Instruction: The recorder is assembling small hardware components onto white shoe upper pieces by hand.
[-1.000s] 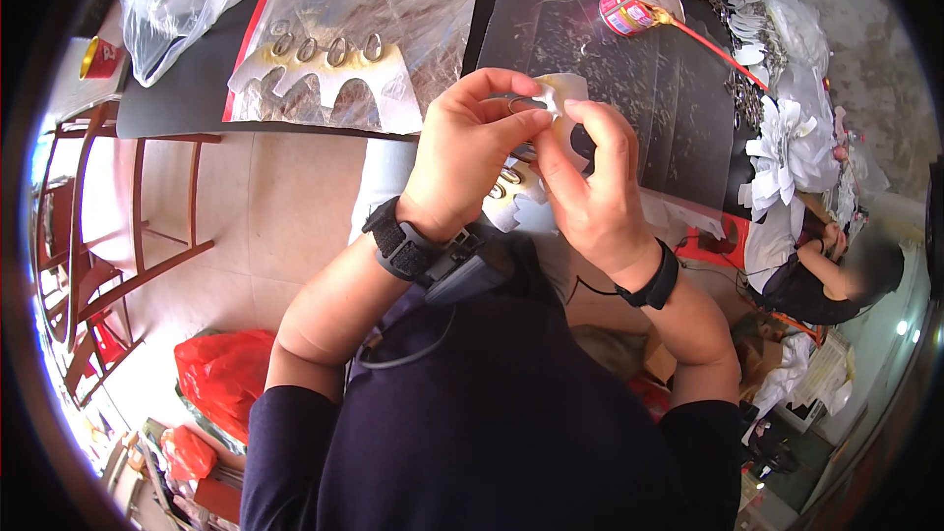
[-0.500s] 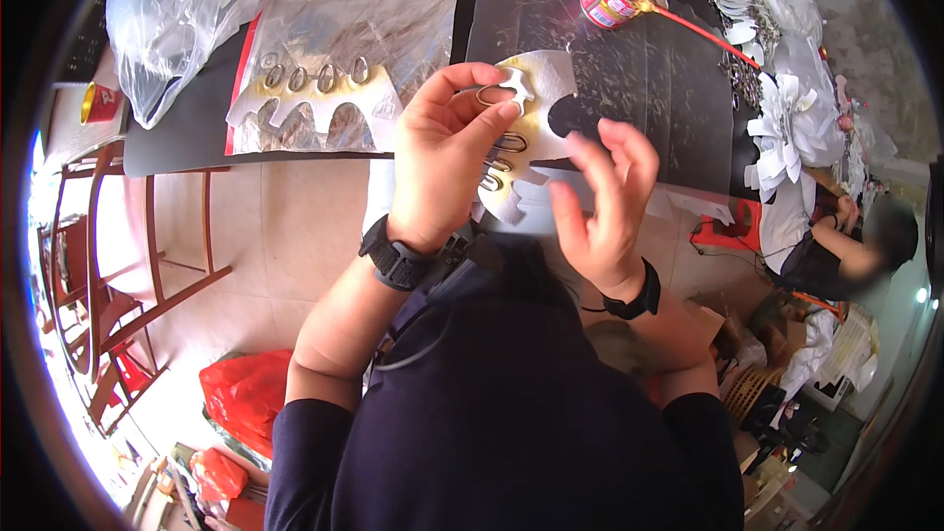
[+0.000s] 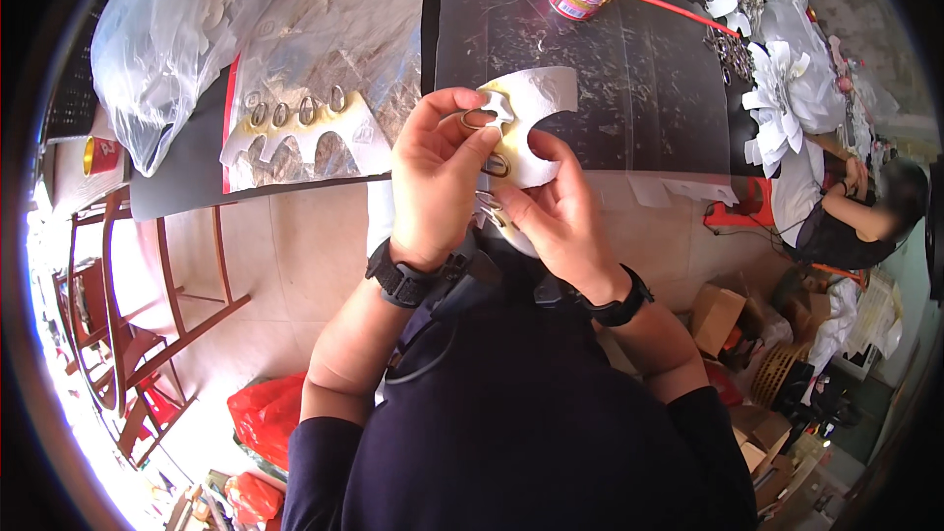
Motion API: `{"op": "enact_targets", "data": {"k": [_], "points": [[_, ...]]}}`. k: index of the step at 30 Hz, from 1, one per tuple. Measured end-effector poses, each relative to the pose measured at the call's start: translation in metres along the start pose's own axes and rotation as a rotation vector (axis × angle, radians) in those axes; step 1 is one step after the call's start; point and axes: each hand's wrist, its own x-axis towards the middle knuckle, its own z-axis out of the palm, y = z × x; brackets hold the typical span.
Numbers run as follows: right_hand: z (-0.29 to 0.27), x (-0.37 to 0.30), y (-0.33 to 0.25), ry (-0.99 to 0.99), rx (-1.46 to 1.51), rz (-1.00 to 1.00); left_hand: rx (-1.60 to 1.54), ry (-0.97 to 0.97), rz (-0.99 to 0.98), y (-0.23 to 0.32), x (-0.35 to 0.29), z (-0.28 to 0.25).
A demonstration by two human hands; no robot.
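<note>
Above the near edge of the table, my left hand (image 3: 433,182) is closed in a pinch on an oval metal ring (image 3: 479,119) with a small white tab (image 3: 500,110) through it. Behind the tab stands a white cut-out piece (image 3: 551,90) with curved notches and yellowish smears. The fingers of my right hand (image 3: 556,211) are closed around its lower part, thumb in front. Another metal ring (image 3: 498,166) lies on this piece between my hands. The piece's lower end is partly hidden by my right hand. A similar notched white piece (image 3: 339,143) with several metal rings lies left on the table.
A pink can (image 3: 573,0) with a red-handled brush (image 3: 678,14) across it stands at the back. Clear plastic bags (image 3: 172,49) lie far left. White pieces (image 3: 777,88) and metal rings are heaped at right. Another person (image 3: 860,216) sits far right. A wooden chair (image 3: 177,305) stands left.
My right hand has moved left and closed from open, spread fingers onto the white notched piece. My left hand keeps its pinch on the ring and tab. The view has shifted slightly.
</note>
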Motion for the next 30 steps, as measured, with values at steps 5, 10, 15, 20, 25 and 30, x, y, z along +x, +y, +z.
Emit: {"op": "enact_targets", "data": {"k": [5,10,15,20,25,30], "points": [[-0.001,-0.005,0.004,0.007,-0.070,0.047,0.005,0.024,-0.004,-0.004,-0.002,0.000],[-0.001,-0.004,-0.006,0.008,-0.034,0.105,-0.032,0.051,0.005,-0.008,-0.002,0.001],[-0.024,0.008,-0.025,-0.074,-0.235,0.065,-0.148,0.113,0.019,-0.012,-0.007,0.003],[-0.041,0.025,-0.047,-0.171,-0.441,0.168,-0.013,0.026,0.079,-0.017,-0.012,0.000],[-0.086,0.055,-0.044,-0.235,-1.117,-0.043,0.753,0.198,0.208,-0.014,-0.023,-0.015],[-0.076,0.062,-0.047,-0.056,-1.340,-0.576,1.022,-0.005,0.402,0.008,-0.008,-0.004]]}}
